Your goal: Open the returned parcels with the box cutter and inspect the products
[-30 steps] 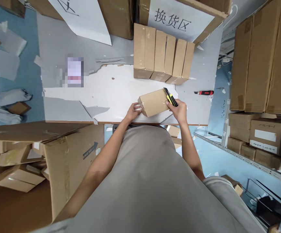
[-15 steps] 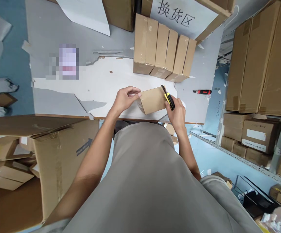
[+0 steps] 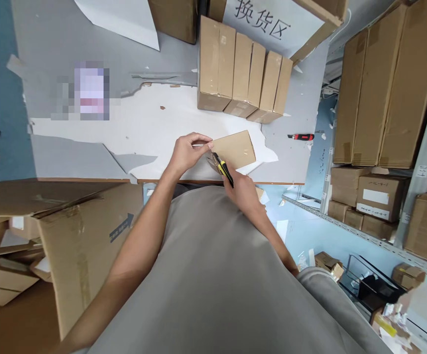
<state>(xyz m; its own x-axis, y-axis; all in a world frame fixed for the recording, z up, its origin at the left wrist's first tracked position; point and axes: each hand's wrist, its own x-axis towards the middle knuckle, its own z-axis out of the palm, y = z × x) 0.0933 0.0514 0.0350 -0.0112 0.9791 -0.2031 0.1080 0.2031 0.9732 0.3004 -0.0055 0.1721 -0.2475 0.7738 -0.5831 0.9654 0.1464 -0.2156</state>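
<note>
A small brown cardboard box point(image 3: 235, 148) lies tilted on the white patch of the table near its front edge. My left hand point(image 3: 191, 151) pinches the box's left corner between thumb and fingers. In my right hand point(image 3: 242, 189) is a yellow and black utility knife point(image 3: 223, 167), its tip at the box's left end, close to my left fingertips. Whether the blade is in the cardboard, I cannot tell. Part of the box's near left end is hidden behind the knife and my right hand.
Several sealed cardboard boxes point(image 3: 241, 73) stand in a row at the back. A red and black utility knife point(image 3: 301, 137) lies at the right. A large open carton point(image 3: 88, 236) with boxes inside stands at the left front. Shelves of cartons point(image 3: 368, 88) line the right side.
My right hand has brought the yellow and black knife from the box's right end across to its left end. My left hand keeps its hold on the left corner.
</note>
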